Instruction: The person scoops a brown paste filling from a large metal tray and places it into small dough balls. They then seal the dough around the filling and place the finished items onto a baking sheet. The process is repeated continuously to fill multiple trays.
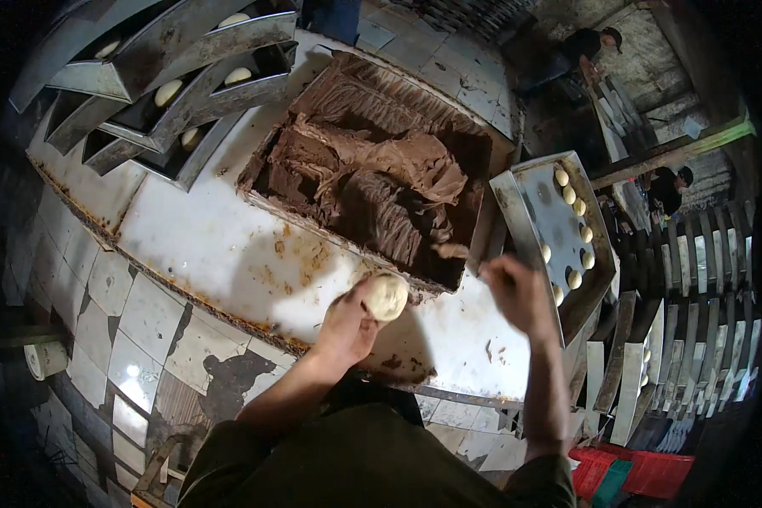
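My left hand (347,328) is closed around a round, pale ball of dough (387,297), held up over the near edge of the white table. To its right, my right hand (518,295) has curled fingers, a little blurred. From them a short, brown-smeared, stick-like tool (454,251) points left to the near right corner of a box (292,222). Thick brown chocolate-like paste (423,165) fills much of this box, heaped in the middle and scraped into ridges. The tool's exact kind is not clear.
Right of the box stands a metal tray (540,199) with several small dough balls (568,195). Stacked metal trays (157,135) with dough pieces (168,91) rise at the far left. Two people (597,46) work beyond at upper right. Red crates (643,472) lie lower right.
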Action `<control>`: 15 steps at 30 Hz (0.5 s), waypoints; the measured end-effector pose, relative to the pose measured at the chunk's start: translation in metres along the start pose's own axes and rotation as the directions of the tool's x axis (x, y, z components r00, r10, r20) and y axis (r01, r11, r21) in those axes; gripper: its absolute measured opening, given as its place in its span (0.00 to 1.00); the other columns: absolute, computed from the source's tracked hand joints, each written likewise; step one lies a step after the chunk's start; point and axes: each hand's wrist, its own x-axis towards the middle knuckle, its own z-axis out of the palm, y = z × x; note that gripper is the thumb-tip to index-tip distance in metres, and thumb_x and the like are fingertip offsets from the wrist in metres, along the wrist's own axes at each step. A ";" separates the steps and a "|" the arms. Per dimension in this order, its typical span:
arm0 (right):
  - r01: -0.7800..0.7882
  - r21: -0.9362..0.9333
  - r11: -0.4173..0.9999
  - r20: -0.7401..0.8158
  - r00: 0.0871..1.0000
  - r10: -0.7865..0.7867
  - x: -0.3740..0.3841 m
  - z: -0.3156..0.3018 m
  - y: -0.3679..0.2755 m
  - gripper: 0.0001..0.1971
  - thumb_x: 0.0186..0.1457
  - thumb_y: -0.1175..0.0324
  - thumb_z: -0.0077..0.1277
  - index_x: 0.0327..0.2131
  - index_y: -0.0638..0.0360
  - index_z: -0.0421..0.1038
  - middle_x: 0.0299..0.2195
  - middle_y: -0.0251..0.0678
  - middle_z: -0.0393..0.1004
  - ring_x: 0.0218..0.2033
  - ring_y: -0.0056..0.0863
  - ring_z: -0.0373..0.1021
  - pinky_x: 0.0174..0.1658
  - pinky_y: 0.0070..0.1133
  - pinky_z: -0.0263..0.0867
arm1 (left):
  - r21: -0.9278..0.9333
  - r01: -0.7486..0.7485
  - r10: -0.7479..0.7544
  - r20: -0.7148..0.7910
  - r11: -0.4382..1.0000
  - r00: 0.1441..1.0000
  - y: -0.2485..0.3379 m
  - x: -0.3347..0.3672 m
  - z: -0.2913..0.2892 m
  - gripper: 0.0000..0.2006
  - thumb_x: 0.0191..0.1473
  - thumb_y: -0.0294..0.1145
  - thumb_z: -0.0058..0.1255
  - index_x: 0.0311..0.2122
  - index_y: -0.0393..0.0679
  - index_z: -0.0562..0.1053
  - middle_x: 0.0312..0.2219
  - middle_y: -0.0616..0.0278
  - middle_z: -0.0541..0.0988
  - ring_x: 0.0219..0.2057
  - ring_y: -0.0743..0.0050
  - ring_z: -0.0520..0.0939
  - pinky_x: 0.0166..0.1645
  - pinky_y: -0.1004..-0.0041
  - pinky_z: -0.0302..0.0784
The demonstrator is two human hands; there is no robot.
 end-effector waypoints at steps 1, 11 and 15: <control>0.064 0.024 0.998 -0.104 0.993 -0.061 -0.017 0.008 -0.009 0.04 0.48 0.76 0.53 0.30 0.62 0.72 0.21 0.37 0.72 0.22 0.25 0.69 0.27 0.20 0.64 | -0.021 0.034 -0.034 0.018 0.999 0.999 0.001 0.004 0.008 0.17 0.61 0.39 0.32 0.47 0.39 0.66 0.40 0.58 0.74 0.42 0.70 0.76 0.47 0.70 0.73; -0.033 0.040 0.999 -0.514 0.857 0.049 -0.101 0.128 0.064 0.08 0.45 0.84 0.51 0.31 0.63 0.72 0.28 0.42 0.71 0.28 0.36 0.69 0.31 0.26 0.67 | -0.037 0.119 -0.101 0.318 0.992 0.943 0.033 -0.007 0.017 0.18 0.55 0.29 0.35 0.51 0.34 0.62 0.44 0.49 0.72 0.46 0.58 0.73 0.53 0.56 0.68; -0.163 0.103 0.981 -0.555 0.809 0.193 -0.109 0.140 0.067 0.09 0.48 0.83 0.48 0.34 0.64 0.72 0.31 0.45 0.71 0.33 0.37 0.70 0.37 0.25 0.66 | 0.129 0.059 -0.099 0.334 0.990 0.937 -0.012 -0.003 0.001 0.33 0.49 0.16 0.41 0.59 0.55 0.50 0.49 0.56 0.67 0.47 0.64 0.72 0.49 0.56 0.71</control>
